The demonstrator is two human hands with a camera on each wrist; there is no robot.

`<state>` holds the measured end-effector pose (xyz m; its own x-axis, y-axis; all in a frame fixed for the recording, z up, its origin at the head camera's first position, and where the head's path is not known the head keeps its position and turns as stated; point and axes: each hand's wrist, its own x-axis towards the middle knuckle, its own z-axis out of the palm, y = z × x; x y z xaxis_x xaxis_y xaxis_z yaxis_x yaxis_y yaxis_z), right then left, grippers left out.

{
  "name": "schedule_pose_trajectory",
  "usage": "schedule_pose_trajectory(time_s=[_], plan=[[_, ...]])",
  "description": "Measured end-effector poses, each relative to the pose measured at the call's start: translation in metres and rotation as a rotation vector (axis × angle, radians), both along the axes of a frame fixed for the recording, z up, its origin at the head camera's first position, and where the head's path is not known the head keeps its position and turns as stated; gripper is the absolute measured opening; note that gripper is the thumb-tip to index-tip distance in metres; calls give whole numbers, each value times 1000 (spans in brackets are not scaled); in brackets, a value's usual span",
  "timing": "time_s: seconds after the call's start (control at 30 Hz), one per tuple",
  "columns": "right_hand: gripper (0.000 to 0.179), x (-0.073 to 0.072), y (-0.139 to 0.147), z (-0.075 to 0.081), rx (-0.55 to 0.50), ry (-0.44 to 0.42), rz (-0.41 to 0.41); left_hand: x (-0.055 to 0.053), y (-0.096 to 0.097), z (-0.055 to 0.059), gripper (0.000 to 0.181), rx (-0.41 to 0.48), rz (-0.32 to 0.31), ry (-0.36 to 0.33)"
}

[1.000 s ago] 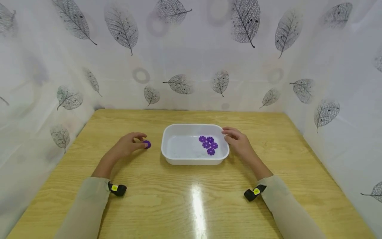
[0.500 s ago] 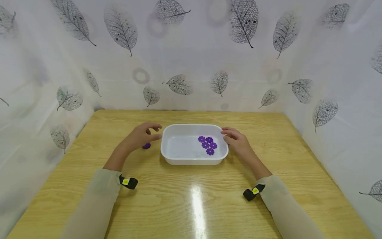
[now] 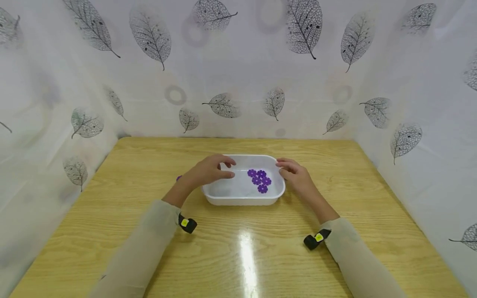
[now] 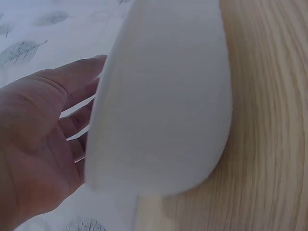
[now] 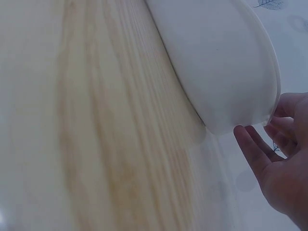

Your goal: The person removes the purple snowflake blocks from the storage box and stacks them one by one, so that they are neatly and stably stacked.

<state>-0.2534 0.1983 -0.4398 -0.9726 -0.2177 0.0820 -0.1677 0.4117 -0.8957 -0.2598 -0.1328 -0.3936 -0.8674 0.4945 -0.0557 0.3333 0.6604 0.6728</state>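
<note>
In the head view a white plastic tray (image 3: 244, 201) stands on the table, several purple flower-shaped discs (image 3: 262, 188) lying in its right half. My left hand (image 3: 208, 170) hovers over the tray's left end, thumb and fingers apart, nothing between them. Partly hidden behind that wrist, a purple piece (image 3: 179, 178) rests on the table left of the tray. At the tray's right end, my right hand (image 3: 298, 177) holds the rim with thumb and fingertips. The right wrist view shows fingertips (image 5: 239, 131) against the tray's outer wall. Only the tray's outside shows in the left wrist view.
The wooden table (image 3: 238, 248) runs around the tray on all sides. A white curtain (image 3: 238, 66) printed with grey leaves encloses it at the back and both sides. Each wrist carries a small black camera (image 3: 189, 225).
My left hand has let go of the purple piece, leaving it on the table, and moved right over the tray. My right hand stays at the tray's right end.
</note>
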Motion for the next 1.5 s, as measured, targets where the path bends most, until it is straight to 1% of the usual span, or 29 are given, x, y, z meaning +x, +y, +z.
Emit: schedule_pose_trajectory(time_s=[0.1, 0.23, 0.4, 0.53, 0.67, 0.8, 0.97, 1.07, 1.27, 1.33, 1.5], plan=[[34, -1, 0, 0, -5, -3, 0, -2, 18, -3, 45, -21, -38, -5], [35, -1, 0, 1, -21, -6, 1, -4, 39, -7, 44, -44, -85, 6], [35, 0, 0, 3, -38, -8, 9, -5, 62, -12, 42, -76, -124, -2], [34, 1, 0, 3, -26, 4, 11, -7, 77, -19, 40, -117, -145, -14], [33, 0, -1, 3, -22, 15, 10, -8, 88, -26, 36, -152, -171, -17], [32, 0, -1, 3, -23, 20, 9, -8, 96, -32, 36, -181, -184, -7], [32, -1, 0, 2, -22, 31, 9, -8, 100, -38, 36, -223, -193, 30], [32, -1, 0, 2, -23, 29, 8, -7, 101, -40, 35, -251, -189, 51], [33, -2, 0, 2, -22, 4, 1, -8, 101, -41, 36, -275, -175, 57], [33, 2, -3, 9, -13, -13, -1, -8, 101, -41, 36, -282, -170, 58], [34, 19, -13, 35, 18, -31, 2, -9, 101, -41, 35, -305, -148, 57]])
